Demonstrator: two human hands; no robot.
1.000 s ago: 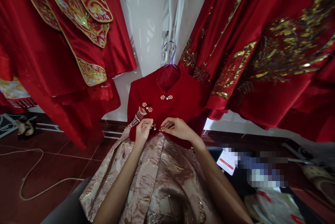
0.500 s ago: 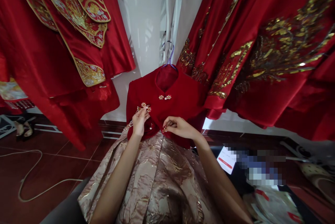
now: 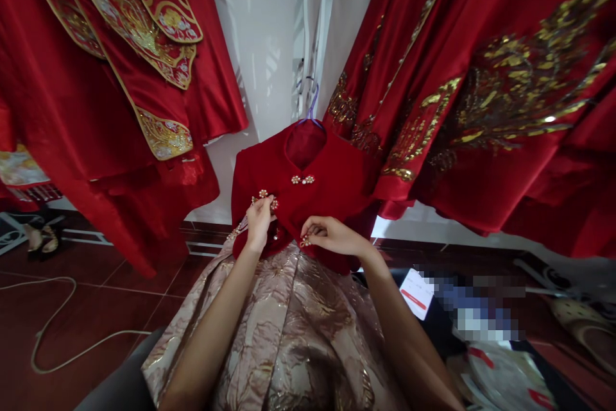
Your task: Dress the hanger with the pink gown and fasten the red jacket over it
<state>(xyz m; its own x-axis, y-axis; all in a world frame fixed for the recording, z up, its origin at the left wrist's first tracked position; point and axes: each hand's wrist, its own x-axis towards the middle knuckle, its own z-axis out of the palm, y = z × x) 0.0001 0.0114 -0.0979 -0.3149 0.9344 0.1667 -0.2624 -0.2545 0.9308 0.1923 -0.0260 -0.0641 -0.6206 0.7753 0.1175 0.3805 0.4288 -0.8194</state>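
A small red velvet jacket (image 3: 332, 190) hangs on a purple hanger (image 3: 312, 106) over a beige brocade skirt (image 3: 293, 327). My left hand (image 3: 258, 222) pinches the jacket's front flap just below a gold and pearl clasp (image 3: 264, 196) on its left side. My right hand (image 3: 330, 236) is closed on a small gold fastener (image 3: 305, 242) at the jacket's lower edge. A second pearl clasp (image 3: 303, 179) sits closed below the collar.
Red garments with gold embroidery hang at the left (image 3: 115, 77) and right (image 3: 481, 97). A white wall (image 3: 274, 45) stands behind. A white cord (image 3: 52, 327) loops over the dark red floor. Sandals (image 3: 41, 238) lie at far left. Papers and bags (image 3: 500, 372) lie at lower right.
My left hand has left the lower fastener and risen to the upper left clasp, pulling the flap open. My right hand has stayed at the lower fastener.
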